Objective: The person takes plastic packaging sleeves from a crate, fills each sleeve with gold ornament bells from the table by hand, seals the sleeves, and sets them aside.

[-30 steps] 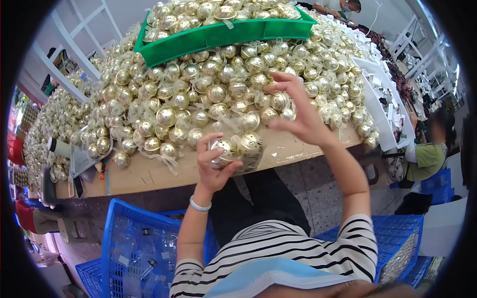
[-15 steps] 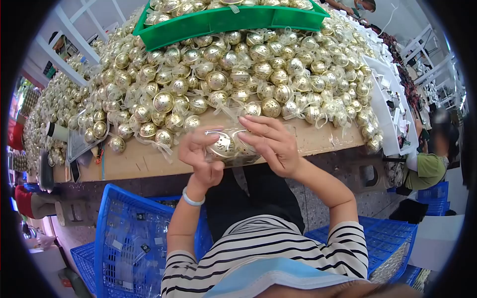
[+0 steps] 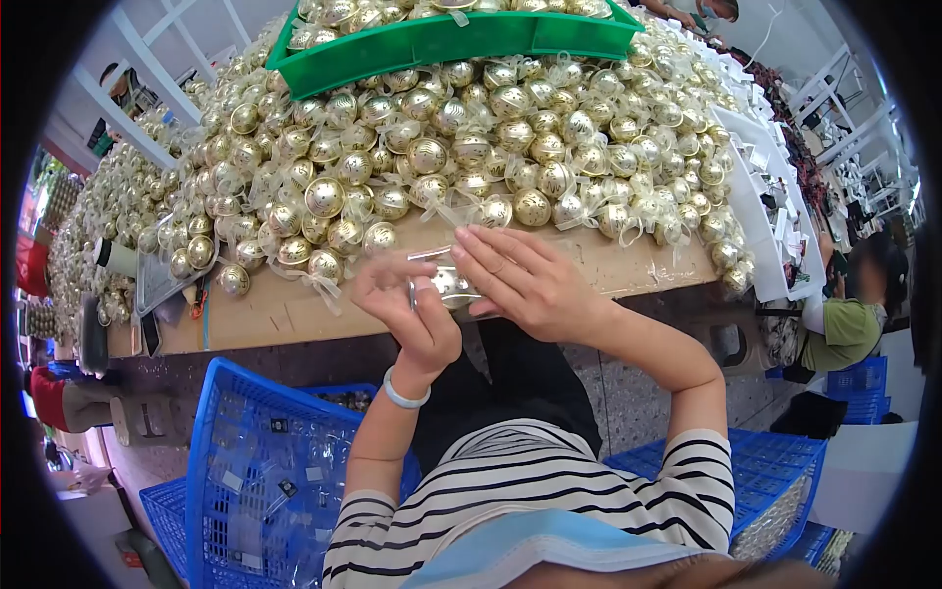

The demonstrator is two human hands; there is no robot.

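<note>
Item examined: one transparent pack (image 3: 444, 291), held just above the near edge of the bench (image 3: 648, 270). Clock positions take the pack as dial centre, with 12 pointing away from the person. A shiny ball (image 3: 454, 279) shows through the wrapping; much of it is hidden by fingers.

Left hand (image 3: 404, 302), at 8 o'clock: curled, thumb and fingers pinching the left end of the pack, fingertips slightly blurred. Right hand (image 3: 525, 287), at 3 o'clock: fingers extended and pressed together over the right end, thumb underneath. Grip pressure cannot be determined.

Surroundings: a heap of gold balls (image 3: 427, 155) with pale ribbons spreads from 9 to 2 o'clock. A green tray (image 3: 461, 56) stands at 12, a white tray (image 3: 754, 260) between 2 and 3, and a blue crate (image 3: 211, 452) between 7 and 8.

Handling assessment: the pack is judged light, with a thin, springy wall that would crease under a hard pinch. The glossy surface is probably slippery. The ball appears rigid but is likely prone to scratches or dents, and may shift inside. Recommended hold: both ends, at the firmer edges, with flat fingers and even, moderate pressure. Squeezing mid-panel is inadvisable.
</note>
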